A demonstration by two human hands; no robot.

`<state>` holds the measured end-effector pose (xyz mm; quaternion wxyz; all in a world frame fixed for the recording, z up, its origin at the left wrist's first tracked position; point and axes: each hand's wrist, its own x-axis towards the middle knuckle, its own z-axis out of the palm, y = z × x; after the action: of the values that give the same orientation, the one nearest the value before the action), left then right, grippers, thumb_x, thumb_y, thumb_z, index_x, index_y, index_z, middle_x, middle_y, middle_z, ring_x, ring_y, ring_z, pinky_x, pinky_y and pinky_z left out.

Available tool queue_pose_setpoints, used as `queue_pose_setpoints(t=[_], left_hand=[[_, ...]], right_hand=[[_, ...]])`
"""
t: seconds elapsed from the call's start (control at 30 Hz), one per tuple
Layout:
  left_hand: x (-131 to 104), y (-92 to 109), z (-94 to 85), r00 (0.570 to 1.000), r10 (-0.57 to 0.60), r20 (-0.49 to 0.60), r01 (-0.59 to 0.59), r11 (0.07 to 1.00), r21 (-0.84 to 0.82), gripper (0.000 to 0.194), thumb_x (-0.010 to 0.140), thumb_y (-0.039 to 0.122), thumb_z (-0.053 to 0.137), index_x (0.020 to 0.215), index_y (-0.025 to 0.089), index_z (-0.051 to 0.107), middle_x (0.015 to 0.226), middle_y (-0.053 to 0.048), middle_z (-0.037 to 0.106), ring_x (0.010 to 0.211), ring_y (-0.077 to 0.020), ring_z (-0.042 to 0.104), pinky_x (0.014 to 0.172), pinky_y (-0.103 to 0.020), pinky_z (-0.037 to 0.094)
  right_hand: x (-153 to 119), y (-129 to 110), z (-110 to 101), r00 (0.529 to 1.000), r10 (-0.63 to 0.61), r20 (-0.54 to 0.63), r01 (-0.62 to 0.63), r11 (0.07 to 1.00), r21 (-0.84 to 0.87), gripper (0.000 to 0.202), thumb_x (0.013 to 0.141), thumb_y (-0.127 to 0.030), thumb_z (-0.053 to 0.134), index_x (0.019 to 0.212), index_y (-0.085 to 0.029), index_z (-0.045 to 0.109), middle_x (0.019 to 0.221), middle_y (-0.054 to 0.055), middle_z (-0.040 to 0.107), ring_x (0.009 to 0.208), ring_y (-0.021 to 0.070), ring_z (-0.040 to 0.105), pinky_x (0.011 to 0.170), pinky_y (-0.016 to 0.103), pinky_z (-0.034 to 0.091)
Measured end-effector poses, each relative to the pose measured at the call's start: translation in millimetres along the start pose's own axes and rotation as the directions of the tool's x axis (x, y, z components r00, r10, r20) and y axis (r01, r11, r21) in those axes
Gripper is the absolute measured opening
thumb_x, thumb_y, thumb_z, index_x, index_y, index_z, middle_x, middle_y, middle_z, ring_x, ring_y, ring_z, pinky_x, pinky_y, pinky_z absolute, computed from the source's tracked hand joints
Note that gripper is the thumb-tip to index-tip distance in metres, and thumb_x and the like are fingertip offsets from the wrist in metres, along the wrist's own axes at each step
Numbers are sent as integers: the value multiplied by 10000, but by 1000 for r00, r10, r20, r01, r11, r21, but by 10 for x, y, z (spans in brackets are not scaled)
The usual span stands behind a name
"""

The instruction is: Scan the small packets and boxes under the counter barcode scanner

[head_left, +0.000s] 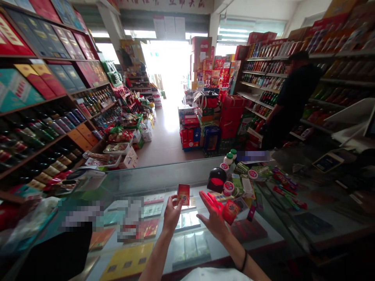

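Observation:
My left hand grips a small red packet by its lower left edge, upright above the glass counter. To the right, my right hand is spread with its fingers apart and holds nothing. Red light falls across its fingers. Just beyond that hand stands a round black device with a glowing red face. A second red packet lies right beside my right hand, near round red-and-white tubs.
Below my hands, the glass counter shows flat boxes inside. White bottles with green caps and candy packs stand or lie to the right. Beyond the counter, a person in dark clothes stands by the right shelves. Bottle shelves line the left.

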<state>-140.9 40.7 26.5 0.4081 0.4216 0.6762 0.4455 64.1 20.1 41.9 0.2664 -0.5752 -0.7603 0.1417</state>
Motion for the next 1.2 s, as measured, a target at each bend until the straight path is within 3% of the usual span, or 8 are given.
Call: queue_pose_setpoints(t=[0.27, 0.37, 0.5, 0.7, 0.87, 0.93, 1.1, 1.2], left_hand=[[170, -274, -615, 972, -121, -203, 181, 934, 307, 380, 886, 511, 583, 1133, 222, 583, 1052, -116, 777, 1020, -294, 731, 849, -390, 513], [206, -331, -746, 965, -135, -225, 222, 879, 423, 316, 901, 440, 567, 1135, 229, 595, 1040, -110, 784, 1003, -293, 730, 842, -385, 491], [184, -356, -793, 964, -100, -245, 225, 793, 566, 324, 907, 442, 543, 1124, 226, 648, 996, -116, 780, 1010, -336, 707, 871, -440, 468], [56, -336, -724, 952, 84, -293, 162, 673, 721, 425, 902, 391, 542, 1268, 208, 659, 1335, -182, 629, 1252, -394, 509, 965, -520, 424], [17, -305, -647, 905, 335, -261, 56, 516, 855, 435, 923, 283, 547, 1351, 275, 627, 1385, -149, 571, 1288, -350, 476, 1004, -498, 419], [12, -269, -580, 889, 404, -214, -21, 504, 864, 466, 932, 246, 544, 1393, 287, 600, 1389, -154, 558, 1300, -341, 477, 1023, -481, 417], [-71, -143, -231, 867, 493, -78, -240, 550, 800, 472, 960, 227, 504, 1423, 281, 583, 1352, -145, 597, 1268, -318, 524, 1077, -463, 401], [-175, -87, 74, 851, 524, 20, -361, 558, 747, 474, 949, 255, 539, 1416, 317, 589, 1378, -119, 603, 1308, -327, 503, 1131, -487, 347]], right_hand=[[-52, -74, 82, 997, 33, 70, -28, 997, -69, 790, 874, -248, 620, 1580, -379, 290, 1584, 42, 449, 1459, 311, 416, 1106, 540, 365], [-89, -75, 112, 998, 30, 62, -25, 996, -88, 796, 869, -248, 615, 1580, -383, 285, 1585, 33, 450, 1460, 307, 412, 1102, 532, 363], [-127, -56, 131, 999, 28, 22, -26, 995, -95, 790, 872, -272, 622, 1580, -388, 290, 1566, 40, 480, 1444, 310, 428, 1097, 514, 371], [-167, -20, 125, 998, 33, -45, -38, 993, -113, 745, 883, -345, 632, 1562, -403, 332, 1544, 30, 506, 1398, 318, 475, 1083, 479, 403], [-198, 15, 90, 998, 55, 2, -54, 990, -127, 758, 886, -310, 614, 1578, -353, 308, 1562, 43, 486, 1444, 311, 424, 1122, 499, 350], [-212, 53, 73, 999, 54, -6, -54, 991, -121, 768, 881, -307, 620, 1579, -349, 304, 1573, 28, 470, 1456, 305, 409, 1143, 505, 325], [-296, 286, 27, 993, 54, -102, -72, 981, -180, 716, 880, -352, 653, 1545, -345, 387, 1544, 44, 506, 1441, 322, 418, 1188, 539, 227], [-390, 503, -33, 981, 94, -168, -133, 962, -240, 657, 887, -353, 650, 1512, -347, 446, 1546, 51, 504, 1433, 325, 424, 1154, 523, 262]])
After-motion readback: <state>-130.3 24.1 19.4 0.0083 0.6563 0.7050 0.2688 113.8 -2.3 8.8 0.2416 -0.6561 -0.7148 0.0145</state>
